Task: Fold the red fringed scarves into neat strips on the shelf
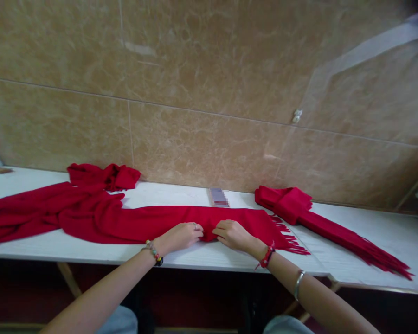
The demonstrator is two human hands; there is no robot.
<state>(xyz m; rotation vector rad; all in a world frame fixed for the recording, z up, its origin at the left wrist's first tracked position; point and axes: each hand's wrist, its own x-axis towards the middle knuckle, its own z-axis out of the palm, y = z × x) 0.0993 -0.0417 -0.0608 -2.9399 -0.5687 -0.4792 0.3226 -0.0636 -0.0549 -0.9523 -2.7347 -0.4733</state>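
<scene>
A red scarf (153,221) lies lengthwise along the white tabletop, its fringed end to the right and its left part bunched in loose folds. My left hand (183,235), with a ring on one finger, pinches the scarf near its front edge. Close beside it, my right hand (234,235) has its fingers closed on the same cloth, which puckers between the two hands. How much fabric each hand grips is hidden under the fingers.
To the right lies another red scarf (281,204), folded and knotted, its fringe toward the front. A crumpled red cloth (102,176) sits back left. A small blurred card or packet (218,197) lies near the tiled wall (195,148). The table's front edge (209,267) runs before me.
</scene>
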